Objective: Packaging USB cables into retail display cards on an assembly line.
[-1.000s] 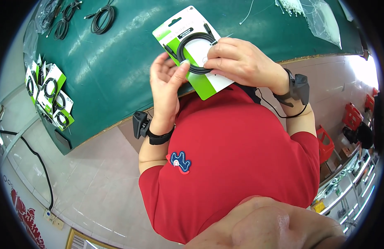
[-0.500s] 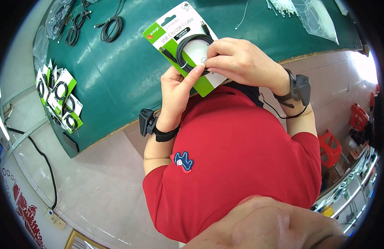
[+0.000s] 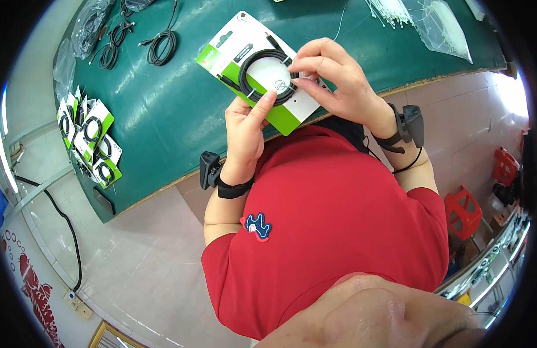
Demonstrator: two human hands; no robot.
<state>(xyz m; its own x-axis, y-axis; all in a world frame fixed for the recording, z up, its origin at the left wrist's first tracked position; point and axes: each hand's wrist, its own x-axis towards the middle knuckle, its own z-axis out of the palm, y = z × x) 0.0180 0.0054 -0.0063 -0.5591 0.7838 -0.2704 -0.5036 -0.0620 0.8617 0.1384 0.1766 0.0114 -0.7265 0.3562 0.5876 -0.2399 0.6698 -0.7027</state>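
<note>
A white-and-green packaging card (image 3: pixel 286 120) with a coiled black cable (image 3: pixel 243 74) on its front is tilted over the table's near edge. My left hand (image 3: pixel 248 129) grips the card's lower left side, its thumb pressed on the front beside the coil. A small pale tie crosses the coil near that thumb. At the coil's right side, my right hand (image 3: pixel 337 78) has its thumb and fingers curled close together; whatever small thing lies between the fingertips is too small to make out. Both cable ends point to the upper part of the card.
Several carded cables (image 3: pixel 90 136) lie piled at the green table's (image 3: pixel 181 104) left end. Loose coiled black cables (image 3: pixel 162 47) rest at the back left. White cable ties (image 3: pixel 390 10) and a clear plastic bag (image 3: pixel 443 32) lie at the back right. A red stool (image 3: pixel 464 211) stands right.
My right hand has risen slightly and its fingers have shifted up along the coil's right side. My left hand keeps its grip; the card has tilted a little.
</note>
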